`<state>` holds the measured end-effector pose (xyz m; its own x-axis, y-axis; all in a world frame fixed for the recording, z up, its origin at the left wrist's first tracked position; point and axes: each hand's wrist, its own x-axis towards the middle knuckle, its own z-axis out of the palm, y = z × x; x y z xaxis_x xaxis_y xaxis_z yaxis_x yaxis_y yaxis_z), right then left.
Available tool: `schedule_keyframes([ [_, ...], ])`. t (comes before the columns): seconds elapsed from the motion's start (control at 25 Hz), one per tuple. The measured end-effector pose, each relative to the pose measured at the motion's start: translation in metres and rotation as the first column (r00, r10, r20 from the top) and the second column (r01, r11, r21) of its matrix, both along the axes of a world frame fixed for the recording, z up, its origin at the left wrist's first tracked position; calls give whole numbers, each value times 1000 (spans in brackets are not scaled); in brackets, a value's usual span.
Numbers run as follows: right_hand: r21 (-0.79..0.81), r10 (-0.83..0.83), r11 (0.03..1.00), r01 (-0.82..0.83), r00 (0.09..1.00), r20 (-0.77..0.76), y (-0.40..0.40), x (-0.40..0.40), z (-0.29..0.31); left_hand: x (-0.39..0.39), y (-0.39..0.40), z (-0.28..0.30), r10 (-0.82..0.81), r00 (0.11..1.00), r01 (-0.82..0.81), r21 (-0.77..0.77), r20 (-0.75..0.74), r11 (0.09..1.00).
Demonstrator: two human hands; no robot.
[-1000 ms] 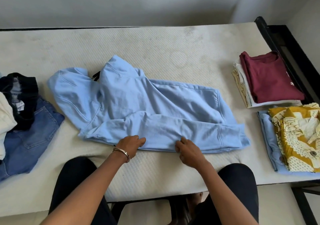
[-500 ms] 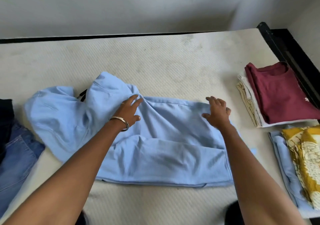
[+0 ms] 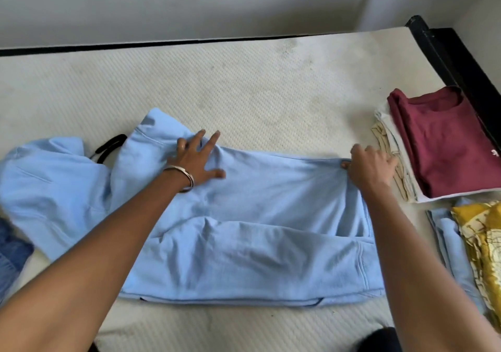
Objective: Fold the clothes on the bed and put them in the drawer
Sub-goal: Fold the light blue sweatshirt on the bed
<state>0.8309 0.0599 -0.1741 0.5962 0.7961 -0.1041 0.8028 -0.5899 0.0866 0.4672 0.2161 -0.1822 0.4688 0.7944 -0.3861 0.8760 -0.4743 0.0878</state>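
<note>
Our left hand (image 3: 196,162) lies flat with fingers spread on the far edge of the light blue hoodie (image 3: 244,229), a metal bangle (image 3: 184,176) at the wrist. Our right hand (image 3: 371,170) pinches the hoodie's far right corner with curled fingers. The hoodie is spread across the bed (image 3: 244,88). Right of it sit folded stacks, a maroon shirt (image 3: 444,140) topping one and a yellow patterned garment (image 3: 482,232) the other.

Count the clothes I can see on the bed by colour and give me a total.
Light blue: 2, the hoodie and a folded garment
Maroon: 1, shirt
Yellow patterned: 1
Denim blue: 1
White and cream layers under the maroon shirt: at least 2, exact number unclear
Total: at least 7
</note>
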Motion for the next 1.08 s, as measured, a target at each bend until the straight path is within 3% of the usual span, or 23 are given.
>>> schedule_keyframes([
  [0.12, 66, 142, 990, -128, 940, -311, 1, -8, -2, 12, 30, 6, -228, 958, 254, 142, -175, 957],
  [0.24, -150, 83, 976, -157, 909, -409, -15, 18, 7, 30, 37, 13, -402, 867, 411, -34, -295, 911],
  [0.28, -144, 38, 983, -115, 891, -453, -21, 30, 9, 33, 36, 15, -398, 870, 402, -50, -290, 914],
  [0.36, 44, -42, 995, 91, 768, -639, -29, 43, 14, 34, 29, 14, -334, 909, 340, -17, -251, 940],
  [0.44, 237, -82, 863, 445, 588, -805, -36, 49, 14, 37, 14, 8, -296, 944, 310, 81, -148, 947],
  [0.48, 286, -106, 761, 583, 546, -831, -41, 50, 13, 40, 3, 4, -304, 950, 312, 131, -77, 941],
  [0.56, 307, -304, 651, 694, 609, -732, -55, 51, 6, 56, -19, -1, -327, 945, 317, 192, 23, 929],
  [0.64, 196, -456, 636, 746, 568, -685, -71, 45, -8, 74, -41, -5, -333, 942, 318, 205, 42, 926],
  [0.72, 53, -498, 644, 763, 471, -729, -81, 37, -13, 92, -63, -12, -345, 939, 327, 280, 15, 903],
  [0.88, -21, -506, 672, 740, 438, -743, -83, 27, -4, 101, -87, -13, -191, 980, 201, 327, -62, 923],
  [0.92, -52, -476, 664, 746, 369, -798, -80, 24, 0, 101, -89, -13, -142, 988, 154, 304, -61, 940],
  [1.08, -373, -399, 639, 673, -124, -908, -80, 13, 22, 102, -89, -13, -59, 996, 69, 178, -63, 982],
])
